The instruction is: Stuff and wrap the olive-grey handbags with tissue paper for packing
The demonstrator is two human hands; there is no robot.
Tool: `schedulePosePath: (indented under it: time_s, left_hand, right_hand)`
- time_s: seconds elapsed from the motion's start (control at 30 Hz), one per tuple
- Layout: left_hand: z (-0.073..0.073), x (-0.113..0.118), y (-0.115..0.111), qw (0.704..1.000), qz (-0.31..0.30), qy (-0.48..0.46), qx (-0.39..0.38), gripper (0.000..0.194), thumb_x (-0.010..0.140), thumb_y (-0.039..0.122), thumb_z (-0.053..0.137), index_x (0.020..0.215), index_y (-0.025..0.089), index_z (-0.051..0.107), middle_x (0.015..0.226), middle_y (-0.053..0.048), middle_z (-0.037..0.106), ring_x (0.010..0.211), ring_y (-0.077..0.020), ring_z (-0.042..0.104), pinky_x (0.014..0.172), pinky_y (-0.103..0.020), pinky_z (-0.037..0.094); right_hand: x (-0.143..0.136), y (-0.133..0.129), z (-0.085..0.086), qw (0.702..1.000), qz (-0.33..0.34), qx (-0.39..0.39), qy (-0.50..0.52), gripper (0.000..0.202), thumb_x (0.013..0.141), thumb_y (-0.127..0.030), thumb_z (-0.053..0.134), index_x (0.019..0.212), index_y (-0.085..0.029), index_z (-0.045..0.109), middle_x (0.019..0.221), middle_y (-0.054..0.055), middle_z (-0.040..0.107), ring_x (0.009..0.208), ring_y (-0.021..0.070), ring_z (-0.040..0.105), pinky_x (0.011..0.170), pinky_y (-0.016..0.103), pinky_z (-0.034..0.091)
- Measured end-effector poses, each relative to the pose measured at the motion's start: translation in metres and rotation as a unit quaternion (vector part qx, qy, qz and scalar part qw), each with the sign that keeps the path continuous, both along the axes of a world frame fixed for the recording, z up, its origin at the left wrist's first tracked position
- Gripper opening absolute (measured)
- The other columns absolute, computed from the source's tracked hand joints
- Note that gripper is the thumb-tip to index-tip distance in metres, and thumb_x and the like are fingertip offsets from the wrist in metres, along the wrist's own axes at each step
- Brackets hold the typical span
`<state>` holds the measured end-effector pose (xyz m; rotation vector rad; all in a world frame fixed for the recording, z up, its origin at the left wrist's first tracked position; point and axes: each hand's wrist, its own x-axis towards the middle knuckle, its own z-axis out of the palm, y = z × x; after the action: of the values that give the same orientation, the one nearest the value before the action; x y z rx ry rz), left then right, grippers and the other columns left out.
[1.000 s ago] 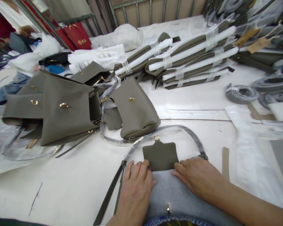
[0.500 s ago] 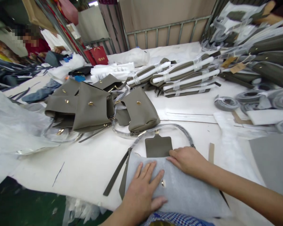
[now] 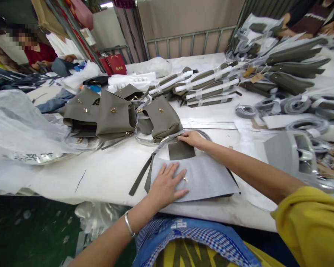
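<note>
An olive-grey handbag lies on the white table in front of me, its body covered by a pale grey sheet (image 3: 208, 174) with a small metal fitting poking through. My left hand (image 3: 167, 183) rests flat on the sheet, fingers spread. Beyond the sheet's upper edge lies a dark olive leather tab (image 3: 180, 151). Fingers of my right hand (image 3: 193, 139) pinch at the tab's far end, close to the plastic-wrapped handle (image 3: 167, 139); the fingertips partly hide that end. A loose olive strap (image 3: 140, 176) sticks out at the bag's left.
Several olive handbags (image 3: 115, 115) stand beyond, left of centre. Wrapped flat bags (image 3: 211, 83) and coiled straps (image 3: 246, 110) lie at back and right. Clear plastic (image 3: 25, 122) covers the left side. Co-workers sit at far left and far right.
My right hand has moved away from me, from the sheet's upper edge to the tab's far end. My left hand stays flat on the sheet. The camera view has shifted, showing more of my clothing.
</note>
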<state>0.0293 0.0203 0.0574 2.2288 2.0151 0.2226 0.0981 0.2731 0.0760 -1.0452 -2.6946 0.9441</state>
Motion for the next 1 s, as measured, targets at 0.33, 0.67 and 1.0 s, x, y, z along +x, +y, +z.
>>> schedulePosePath:
  time_s: [0.33,0.67,1.0]
  left_hand:
    - [0.0,-0.002,-0.002,0.998,-0.009,-0.031,0.052,0.064,0.088,0.061,0.053,0.14,0.023,0.048,0.141,-0.015,0.049,0.132,-0.0314,0.045,0.116,-0.053,0.027]
    - [0.0,-0.002,-0.005,0.995,-0.012,-0.062,0.079,0.057,0.088,0.059,0.056,0.126,0.018,0.055,0.118,-0.011,0.064,0.115,-0.0275,0.058,0.117,-0.053,0.029]
    - [-0.006,0.001,-0.024,0.959,-0.159,-0.032,0.234,0.03,0.097,0.019,0.049,0.126,0.015,0.056,0.121,-0.009,0.07,0.111,-0.0187,0.065,0.1,-0.036,0.053]
  right_hand:
    - [0.076,-0.077,0.026,0.957,0.23,0.041,0.175,0.022,0.092,-0.023,0.059,0.108,-0.023,0.074,0.106,0.004,0.075,0.099,0.0186,0.068,0.092,0.034,0.052]
    - [0.116,-0.096,-0.003,0.93,0.327,0.118,0.122,0.041,0.095,-0.013,0.05,0.131,-0.027,0.063,0.138,0.006,0.06,0.123,0.0188,0.06,0.106,0.035,0.048]
    - [0.115,-0.096,-0.023,0.917,0.345,0.124,0.16,0.034,0.1,-0.02,0.044,0.124,-0.018,0.068,0.126,0.012,0.067,0.116,0.0198,0.063,0.101,0.034,0.052]
